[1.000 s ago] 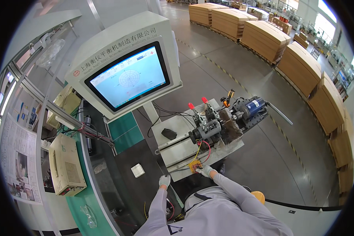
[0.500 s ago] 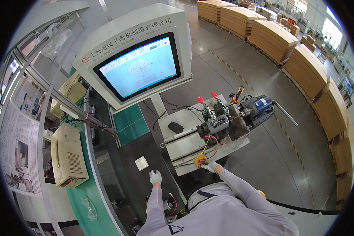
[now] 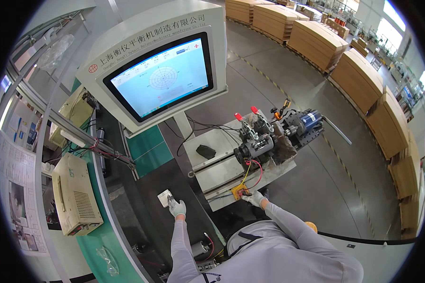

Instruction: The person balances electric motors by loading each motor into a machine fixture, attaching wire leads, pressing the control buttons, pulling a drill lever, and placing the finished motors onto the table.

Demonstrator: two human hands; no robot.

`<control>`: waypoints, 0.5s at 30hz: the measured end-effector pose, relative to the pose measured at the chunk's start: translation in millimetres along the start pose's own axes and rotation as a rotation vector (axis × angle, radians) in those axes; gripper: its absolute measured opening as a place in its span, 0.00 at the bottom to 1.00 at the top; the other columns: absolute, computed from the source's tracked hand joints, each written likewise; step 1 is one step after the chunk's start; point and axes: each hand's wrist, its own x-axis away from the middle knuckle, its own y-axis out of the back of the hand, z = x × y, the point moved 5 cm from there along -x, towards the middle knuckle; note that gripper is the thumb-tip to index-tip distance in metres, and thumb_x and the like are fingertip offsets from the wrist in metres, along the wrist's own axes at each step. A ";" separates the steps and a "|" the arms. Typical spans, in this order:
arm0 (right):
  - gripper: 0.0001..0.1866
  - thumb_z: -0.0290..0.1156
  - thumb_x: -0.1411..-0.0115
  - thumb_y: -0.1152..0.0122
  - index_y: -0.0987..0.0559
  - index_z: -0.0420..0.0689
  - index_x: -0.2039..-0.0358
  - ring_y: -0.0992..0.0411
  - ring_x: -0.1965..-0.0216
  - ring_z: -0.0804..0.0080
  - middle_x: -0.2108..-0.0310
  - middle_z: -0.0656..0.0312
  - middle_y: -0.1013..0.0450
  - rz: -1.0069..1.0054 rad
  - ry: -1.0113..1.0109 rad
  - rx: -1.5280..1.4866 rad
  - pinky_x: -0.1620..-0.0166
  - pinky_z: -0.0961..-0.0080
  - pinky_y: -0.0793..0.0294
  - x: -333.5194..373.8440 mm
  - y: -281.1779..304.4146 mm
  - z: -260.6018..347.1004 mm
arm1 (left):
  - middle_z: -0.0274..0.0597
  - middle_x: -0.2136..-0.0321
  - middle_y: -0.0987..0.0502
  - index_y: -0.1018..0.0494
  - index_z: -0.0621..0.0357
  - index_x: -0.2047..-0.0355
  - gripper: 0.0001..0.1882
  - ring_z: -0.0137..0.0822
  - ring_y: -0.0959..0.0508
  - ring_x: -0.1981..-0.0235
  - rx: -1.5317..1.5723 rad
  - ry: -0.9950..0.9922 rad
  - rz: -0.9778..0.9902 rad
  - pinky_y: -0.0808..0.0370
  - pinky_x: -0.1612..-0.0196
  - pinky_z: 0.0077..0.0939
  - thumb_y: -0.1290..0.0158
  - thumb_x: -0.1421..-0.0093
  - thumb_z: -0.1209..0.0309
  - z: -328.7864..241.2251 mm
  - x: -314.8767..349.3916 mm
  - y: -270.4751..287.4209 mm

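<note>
My gloved left hand reaches over the dark bench top, fingers stretched out to the edge of a small white square block. The fingertips meet its right side; no firm hold shows. At the front edge of the machine bed, my gloved right hand has its fingers closed at a small yellow switch box. Red and yellow wires run from this box up to a motor clamped in the machine. Two red-tipped toggle clamps stand over the motor.
A large monitor stands beyond the bench. A blue cylindrical motor sits at the machine's right end. Left are a beige instrument box and clear safety glasses on a green mat. Another wired motor lies near my left forearm.
My left hand has moved forward and left to the white block, its fingers unfolding from a curl. The right hand stays at the yellow switch box. The whole view has shifted slightly.
</note>
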 end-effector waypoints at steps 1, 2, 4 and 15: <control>0.33 0.61 0.50 0.39 0.20 0.43 0.57 0.24 0.65 0.58 0.68 0.51 0.22 0.008 -0.019 -0.036 0.59 0.69 0.28 -1.8 -2.0 -3.8 | 0.54 0.38 0.42 0.41 0.67 0.41 0.33 0.47 0.42 0.36 0.002 0.000 0.004 0.43 0.36 0.34 0.51 0.45 0.62 -1.1 0.0 -0.2; 0.32 0.60 0.49 0.38 0.20 0.43 0.58 0.24 0.67 0.60 0.70 0.53 0.22 0.016 -0.037 -0.072 0.60 0.70 0.28 -3.4 -3.7 -7.0 | 0.54 0.38 0.43 0.41 0.67 0.41 0.33 0.47 0.42 0.36 0.021 0.020 0.023 0.44 0.36 0.34 0.51 0.45 0.62 -1.9 -0.4 -0.6; 0.32 0.60 0.49 0.38 0.20 0.43 0.59 0.24 0.68 0.61 0.70 0.53 0.22 0.027 -0.053 -0.064 0.61 0.70 0.28 -1.4 -2.9 -8.0 | 0.54 0.37 0.43 0.42 0.67 0.40 0.34 0.46 0.43 0.36 0.037 0.042 0.044 0.45 0.35 0.33 0.51 0.45 0.62 -1.9 0.7 -0.1; 0.33 0.61 0.50 0.38 0.20 0.40 0.61 0.25 0.70 0.61 0.73 0.53 0.23 0.000 -0.059 -0.019 0.64 0.68 0.28 9.9 6.1 19.8 | 0.50 0.36 0.44 0.39 0.65 0.41 0.33 0.42 0.44 0.35 0.064 0.074 0.057 0.46 0.35 0.33 0.51 0.45 0.60 -3.3 3.8 11.4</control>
